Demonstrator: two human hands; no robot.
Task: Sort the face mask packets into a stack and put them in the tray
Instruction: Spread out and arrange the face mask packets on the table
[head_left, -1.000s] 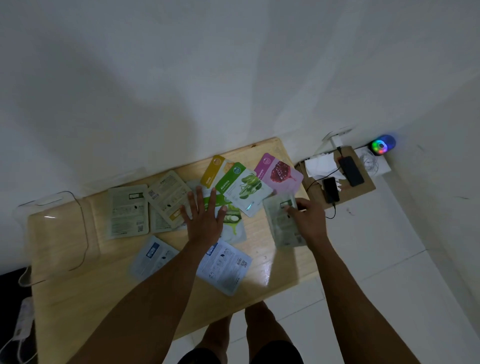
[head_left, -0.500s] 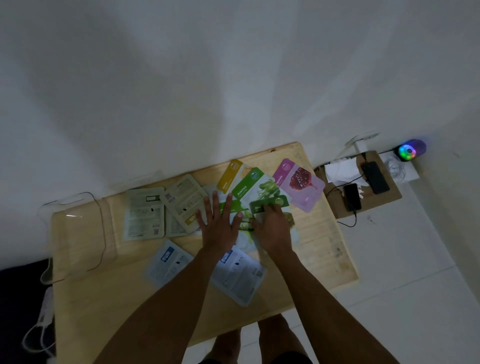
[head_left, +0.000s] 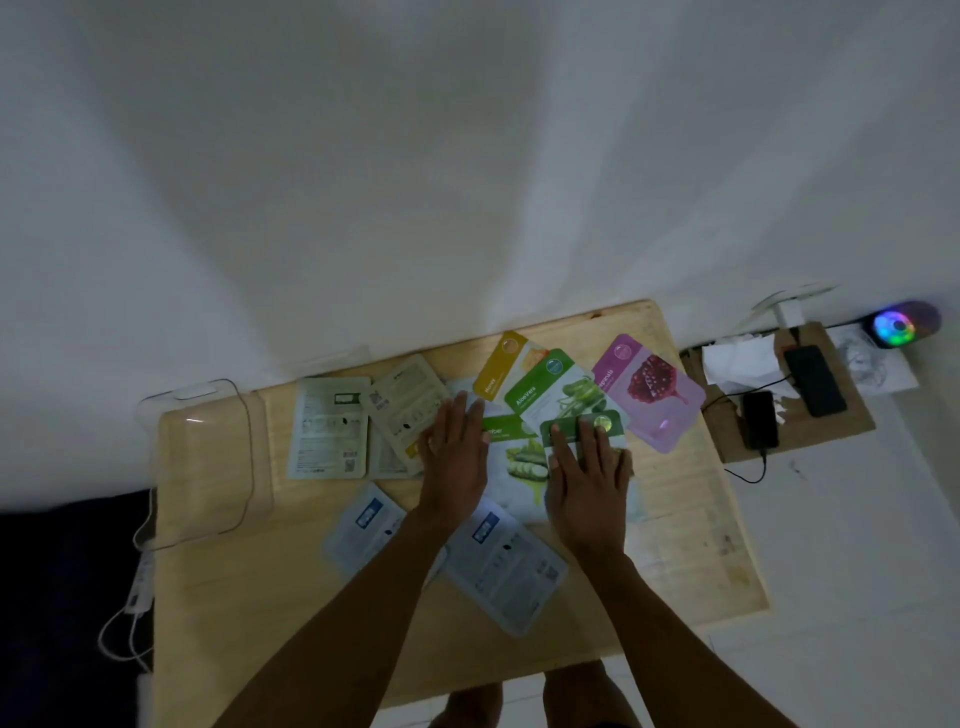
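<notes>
Crowding packets (head_left: 540, 400), flat hands (head_left: 589, 486), clear tray (head_left: 208, 467)

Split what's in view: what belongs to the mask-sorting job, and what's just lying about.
Job: face mask packets spread on the table; clear tray at its left end; left hand and right hand pressing packets.

Lying about: two phones, crumpled paper, glowing light.

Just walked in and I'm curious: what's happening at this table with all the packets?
A person is gathering face mask packets spread over a wooden table. The left hand lies flat on the cucumber packet; the right hand presses a dark green packet onto the pile. Others, like the purple packet, lie loose. The clear tray at the left holds none.
</notes>
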